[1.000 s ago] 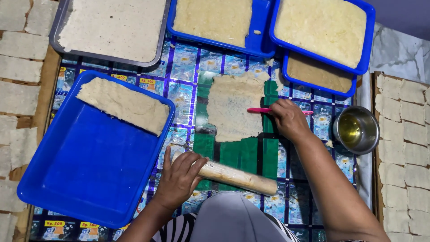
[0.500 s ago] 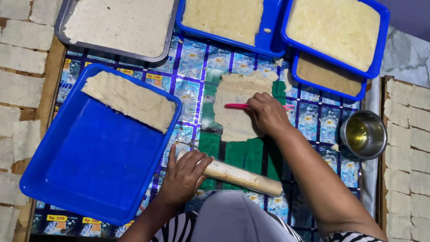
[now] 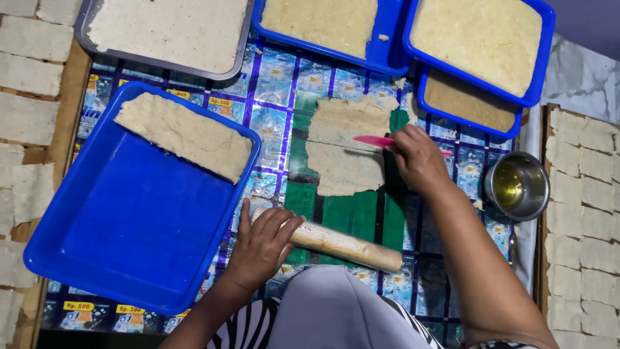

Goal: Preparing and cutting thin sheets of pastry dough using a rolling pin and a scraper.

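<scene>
A flattened sheet of pale dough (image 3: pixel 349 145) lies on the shiny patterned work mat (image 3: pixel 278 77). My right hand (image 3: pixel 420 158) grips a red flat tool (image 3: pixel 374 140) whose tip lies across the dough, with a cut line running left from it. My left hand (image 3: pixel 261 242) rests on the left end of a wooden rolling pin (image 3: pixel 345 245), which lies near me below the dough. Left of the pin is a large blue tray (image 3: pixel 129 213) with one strip of dough (image 3: pixel 184 136) along its far edge.
A grey metal tray of pale mix (image 3: pixel 168 29) sits at the back left, with three blue trays of dough (image 3: pixel 478 35) at the back right. A steel bowl of oil (image 3: pixel 516 186) stands at right. Cut dough pieces (image 3: pixel 581 194) cover boards on both sides.
My right hand has dragged the red tool leftward across the dough and then back to its right edge, leaving a cut line. My left hand stays on the rolling pin.
</scene>
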